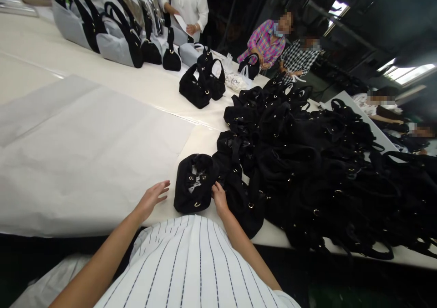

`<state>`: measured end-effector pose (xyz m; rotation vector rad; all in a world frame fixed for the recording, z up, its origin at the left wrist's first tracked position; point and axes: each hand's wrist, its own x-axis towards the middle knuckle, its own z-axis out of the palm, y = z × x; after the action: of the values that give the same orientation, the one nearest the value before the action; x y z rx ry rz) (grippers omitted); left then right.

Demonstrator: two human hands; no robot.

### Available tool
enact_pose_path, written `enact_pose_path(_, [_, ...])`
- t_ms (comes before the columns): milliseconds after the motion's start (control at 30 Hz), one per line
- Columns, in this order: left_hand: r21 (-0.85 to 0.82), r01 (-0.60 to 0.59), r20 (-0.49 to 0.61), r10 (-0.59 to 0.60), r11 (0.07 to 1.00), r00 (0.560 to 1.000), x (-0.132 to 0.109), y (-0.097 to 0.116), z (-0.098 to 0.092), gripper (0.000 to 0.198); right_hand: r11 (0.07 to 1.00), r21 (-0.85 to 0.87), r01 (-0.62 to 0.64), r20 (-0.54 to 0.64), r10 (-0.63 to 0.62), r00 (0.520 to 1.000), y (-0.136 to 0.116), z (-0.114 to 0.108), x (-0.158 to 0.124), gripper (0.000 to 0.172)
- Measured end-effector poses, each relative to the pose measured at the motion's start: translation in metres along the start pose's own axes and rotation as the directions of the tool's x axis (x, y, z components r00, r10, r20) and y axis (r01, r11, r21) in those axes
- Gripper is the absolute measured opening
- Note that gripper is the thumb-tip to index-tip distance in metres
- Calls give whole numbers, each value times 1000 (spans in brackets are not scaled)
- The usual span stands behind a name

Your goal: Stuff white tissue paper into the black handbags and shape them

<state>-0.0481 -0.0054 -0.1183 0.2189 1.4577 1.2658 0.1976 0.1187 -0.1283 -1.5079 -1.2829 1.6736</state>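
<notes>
While white paper sheets (85, 153) cover the open left half of the counter (34, 53), the left hand (152, 199) hovers spread and empty beside a small black handbag (193, 182) near the front edge. The right hand (218, 194) pinches its soft, light-looking fabric; a bag heap (307, 162) crowds the right.
</notes>
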Motion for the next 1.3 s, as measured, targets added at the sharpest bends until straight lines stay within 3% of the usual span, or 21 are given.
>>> enact_pose_path(100, [99,8,99,-18,995,995,-4,-8,16,60,966,-137,217,-147,-237,960,-9,-6,-25,39])
enact_pose_path(167, [123,-20,118,5,992,993,1,-9,26,65,893,-231,387,-124,-421,898,-23,-7,-35,28])
enact_pose_path(233, [133,-53,106,39,990,994,12,-9,32,67,847,-242,472,-41,-495,868,-41,-5,-32,27])
enact_pose_path(367, [22,-45,34,44,999,998,33,-5,33,62,914,-114,389,234,-355,905,-77,9,4,30])
enact_pose_path(433, [-8,-24,-4,24,1000,1000,38,-3,31,60,934,-104,341,427,-267,864,-91,18,24,33])
enact_pose_path(500, [8,-27,-23,28,1000,999,38,-2,30,61,913,-154,378,572,-229,787,-98,29,39,31])
enact_pose_path(567, [56,-57,-48,60,997,997,39,0,31,64,860,-229,457,651,-214,728,-102,39,49,23])
enact_pose_path(633, [133,-100,-83,111,986,990,42,5,34,67,785,-318,531,687,-196,700,-102,46,54,14])
enact_pose_path(733, [260,-199,-120,236,945,964,53,15,37,68,666,-442,601,662,-210,719,-100,53,57,7])
enact_pose_path(867, [514,-273,-92,369,813,925,63,29,47,60,613,-492,617,629,-239,739,-92,52,58,12])
enact_pose_path(967, [733,-277,-41,446,621,894,55,33,67,51,631,-440,639,691,-217,690,-83,45,62,18])
enact_pose_path(1067, [854,-338,50,586,394,809,35,28,92,40,677,-361,642,731,-223,645,-76,36,70,43])
enact_pose_path(1167, [900,-368,139,649,232,748,14,19,111,33,772,-371,516,659,-173,732,-68,26,72,53])
enact_pose_path(1233, [907,-369,145,670,204,728,5,14,115,32,830,-384,404,567,-133,813,-63,19,65,47])
enact_pose_path(1300, [910,-362,125,696,203,707,0,12,113,32,859,-372,353,424,-181,887,-60,15,51,36])
